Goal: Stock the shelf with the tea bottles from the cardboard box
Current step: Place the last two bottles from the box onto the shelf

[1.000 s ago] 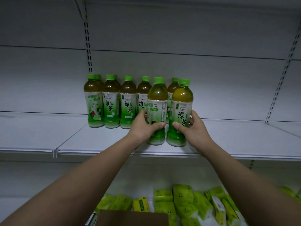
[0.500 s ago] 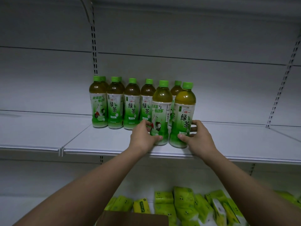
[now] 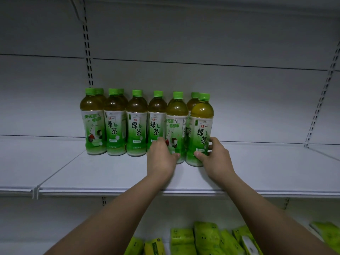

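Note:
Several green-capped tea bottles [image 3: 137,124] stand in a row on the white shelf [image 3: 114,173], with more behind them. My left hand [image 3: 161,155] grips the base of the fifth bottle [image 3: 176,122], which stands upright on the shelf. My right hand [image 3: 213,155] holds the lower part of the rightmost front bottle [image 3: 201,126], thumb in front and fingers around its right side. Both bottles stand slightly forward of the row. The cardboard box is out of view.
The shelf runs on bare to the right [image 3: 276,168] and to the left [image 3: 36,162]. Slotted uprights [image 3: 88,57] sit against the back wall. Green and yellow packets [image 3: 207,238] lie on the lower shelf beneath my arms.
Both hands have pushed the two bottles further back on the shelf, closer to the row. The view has tilted up, and the cardboard box at the bottom has dropped out of sight.

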Motion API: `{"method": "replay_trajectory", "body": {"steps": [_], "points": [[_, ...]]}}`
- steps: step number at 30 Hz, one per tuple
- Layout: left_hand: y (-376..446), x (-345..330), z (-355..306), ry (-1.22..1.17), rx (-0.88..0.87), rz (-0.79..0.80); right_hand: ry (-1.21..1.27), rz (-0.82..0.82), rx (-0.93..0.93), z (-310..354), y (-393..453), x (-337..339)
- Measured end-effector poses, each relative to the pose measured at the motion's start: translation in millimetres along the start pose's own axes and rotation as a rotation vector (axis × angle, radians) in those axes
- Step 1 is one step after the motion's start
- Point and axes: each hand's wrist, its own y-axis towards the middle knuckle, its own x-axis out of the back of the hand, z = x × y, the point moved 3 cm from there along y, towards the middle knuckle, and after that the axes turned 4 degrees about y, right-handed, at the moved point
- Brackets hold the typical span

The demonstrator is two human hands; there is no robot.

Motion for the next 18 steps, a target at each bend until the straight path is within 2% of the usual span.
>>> {"method": "replay_trajectory", "body": {"steps": [9, 12, 18], "points": [[3.0, -16.5, -3.7, 0.056, -0.110, -0.091, 0.013, -0.105, 0.000, -16.5, 23.2, -14.9], [-0.9, -11.9, -8.0, 0.078, -0.219, -0.144, 0.054, -0.125, -0.043, -18.5, 22.2, -13.0], [-2.7, -11.8, -10.0, 0.111, -0.291, -0.098, -0.005, -0.117, 0.021, -13.4, 14.6, -13.5]]}}
